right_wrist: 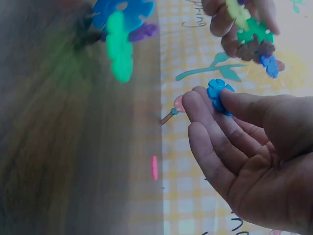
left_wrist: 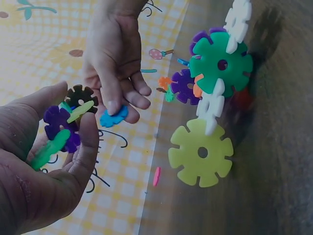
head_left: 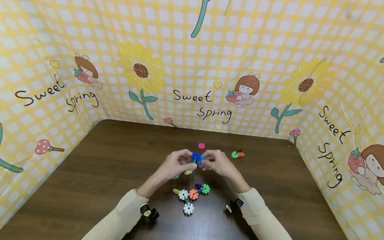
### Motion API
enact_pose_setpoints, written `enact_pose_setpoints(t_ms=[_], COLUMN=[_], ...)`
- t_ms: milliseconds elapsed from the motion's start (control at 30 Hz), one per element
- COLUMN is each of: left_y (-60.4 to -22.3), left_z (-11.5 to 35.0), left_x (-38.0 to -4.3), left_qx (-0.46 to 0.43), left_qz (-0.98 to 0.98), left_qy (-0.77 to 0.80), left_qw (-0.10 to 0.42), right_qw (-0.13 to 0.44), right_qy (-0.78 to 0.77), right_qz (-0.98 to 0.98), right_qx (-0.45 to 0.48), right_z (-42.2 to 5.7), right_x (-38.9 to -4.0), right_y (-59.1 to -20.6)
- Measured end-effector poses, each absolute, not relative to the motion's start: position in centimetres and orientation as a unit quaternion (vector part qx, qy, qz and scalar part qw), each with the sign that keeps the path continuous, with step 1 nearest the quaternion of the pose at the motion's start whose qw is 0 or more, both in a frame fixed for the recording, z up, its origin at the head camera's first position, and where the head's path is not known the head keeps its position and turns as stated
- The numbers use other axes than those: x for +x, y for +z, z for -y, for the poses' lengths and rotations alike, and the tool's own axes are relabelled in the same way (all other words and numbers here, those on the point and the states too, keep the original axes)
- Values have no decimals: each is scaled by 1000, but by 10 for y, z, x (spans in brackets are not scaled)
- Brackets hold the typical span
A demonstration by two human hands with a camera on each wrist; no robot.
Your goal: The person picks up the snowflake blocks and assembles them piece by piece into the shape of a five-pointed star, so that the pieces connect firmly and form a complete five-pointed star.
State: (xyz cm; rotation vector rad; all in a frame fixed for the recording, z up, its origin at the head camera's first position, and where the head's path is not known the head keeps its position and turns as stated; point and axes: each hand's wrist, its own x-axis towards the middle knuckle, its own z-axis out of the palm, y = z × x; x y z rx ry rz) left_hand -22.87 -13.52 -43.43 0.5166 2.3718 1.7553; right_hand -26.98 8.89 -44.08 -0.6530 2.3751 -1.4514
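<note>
My left hand (head_left: 177, 163) holds a cluster of interlocked notched plastic discs between thumb and fingers. In the left wrist view it shows a purple disc (left_wrist: 55, 120), a dark brown disc (left_wrist: 78, 94), a yellow disc (left_wrist: 80, 111) and a green disc (left_wrist: 51, 149). A dark blue disc (head_left: 196, 156) is on its upper side in the head view. Close by on the right, my right hand (head_left: 218, 162) pinches a single light blue disc (right_wrist: 220, 96) between thumb and forefinger. The left wrist view shows a gap between this disc and the cluster.
Nearer my body on the brown table (head_left: 75, 166) lies a linked chain of discs, including a white disc (head_left: 188, 209) and an orange disc (head_left: 193, 194). A pink disc (head_left: 201, 145) lies beyond the hands. Joined discs (head_left: 235, 154) lie right. Checked cloth (head_left: 186, 70) surrounds the table's far sides.
</note>
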Motion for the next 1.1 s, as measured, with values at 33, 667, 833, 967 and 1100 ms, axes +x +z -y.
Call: enact_pose_setpoints(t_ms=[33, 667, 833, 967, 1100], left_y=[-434, -429, -427, -427, -428], left_z=[135, 140, 140, 139, 139], left_x=[-229, -233, -231, -231, -232], left_qx=[171, 156, 154, 152, 147], left_qz=[-791, -761, -757, -757, -755], left_qy=[584, 628, 632, 633, 636], left_qw=[69, 50, 52, 57, 64], right_qw=[143, 169, 162, 155, 153], right_qy=[-506, -543, -557, -559, -556], right_qz=[-820, -782, -779, -781, -781], right_qx=[-228, -256, -239, -233, -239], right_z=[-89, -98, -98, -98, -96], right_x=[-268, -244, -243, -242, -241], right_y=[-439, -421, -419, -419, -419])
